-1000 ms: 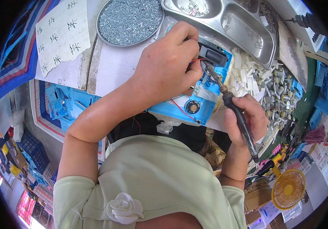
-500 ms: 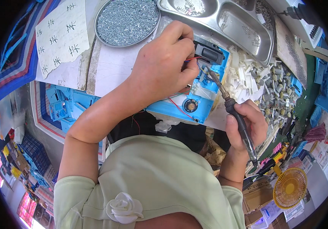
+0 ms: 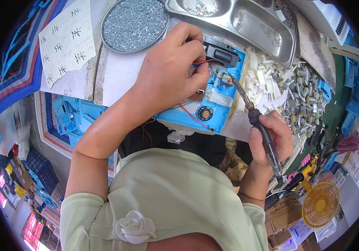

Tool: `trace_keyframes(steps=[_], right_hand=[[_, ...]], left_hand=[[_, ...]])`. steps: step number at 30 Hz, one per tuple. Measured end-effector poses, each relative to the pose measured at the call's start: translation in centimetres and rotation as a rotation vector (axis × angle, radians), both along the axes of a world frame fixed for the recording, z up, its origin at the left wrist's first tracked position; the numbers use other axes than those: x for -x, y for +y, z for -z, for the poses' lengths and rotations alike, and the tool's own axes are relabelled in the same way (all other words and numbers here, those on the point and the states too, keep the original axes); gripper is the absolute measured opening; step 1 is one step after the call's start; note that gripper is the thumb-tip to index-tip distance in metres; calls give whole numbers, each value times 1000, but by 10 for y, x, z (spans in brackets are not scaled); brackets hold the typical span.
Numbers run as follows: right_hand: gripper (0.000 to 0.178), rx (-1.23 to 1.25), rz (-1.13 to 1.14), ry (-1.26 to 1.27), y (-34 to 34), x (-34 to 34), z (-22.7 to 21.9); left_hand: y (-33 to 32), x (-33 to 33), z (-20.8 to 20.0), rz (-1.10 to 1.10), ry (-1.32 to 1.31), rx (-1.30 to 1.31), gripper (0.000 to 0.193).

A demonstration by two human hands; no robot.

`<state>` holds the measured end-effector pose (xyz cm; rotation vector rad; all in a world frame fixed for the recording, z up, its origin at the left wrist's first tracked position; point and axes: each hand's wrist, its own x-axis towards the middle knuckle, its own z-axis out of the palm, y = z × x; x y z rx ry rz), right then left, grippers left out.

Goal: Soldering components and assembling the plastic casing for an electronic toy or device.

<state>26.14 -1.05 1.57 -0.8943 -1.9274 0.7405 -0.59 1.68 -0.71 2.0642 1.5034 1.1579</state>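
Note:
A light-blue plastic housing [image 3: 218,115] lies on the table in front of me. It carries a black module [image 3: 223,56], a small round speaker [image 3: 205,113] and thin coloured wires. My left hand [image 3: 172,69] reaches over the housing's left part, thumb and fingers pinched on the thin red and blue wires [image 3: 203,62] beside the black module. Its fingertips are partly hidden. In my right hand [image 3: 274,138] is a soldering iron [image 3: 263,133], gripped by its dark handle. The iron's tip points up and left, over the housing's right edge, near the wire ends.
Behind the housing stand a round metal bowl [image 3: 134,26] of small screws and a steel compartment tray [image 3: 262,31]. Small white plastic parts [image 3: 263,79] and grey motors [image 3: 305,98] are heaped on the right. A crate of blue housings [image 3: 71,119] is at left; a yellow fan [image 3: 320,205] stands lower right.
The iron's tip has drawn slightly away from the wires, toward the housing's right edge. The housing, left hand, bowl and tray all appear a little further left in view.

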Motion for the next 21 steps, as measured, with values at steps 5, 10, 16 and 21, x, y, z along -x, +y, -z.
trace_keyframes(steps=[5,10,16,21], right_hand=[[32,-28,41,31,-3,-7,1],[32,-21,168,132,-13,-21,2],[46,152,348,289,-31,4,6],[50,117,181,193,-15,20,15]], left_hand=[[-4,0,-9,-11,-49,45,17],[-24,-9,-25,349,105,121,25],[-15,-6,-5,466,-98,234,20],[-17,-12,-26,235,-224,648,13]])
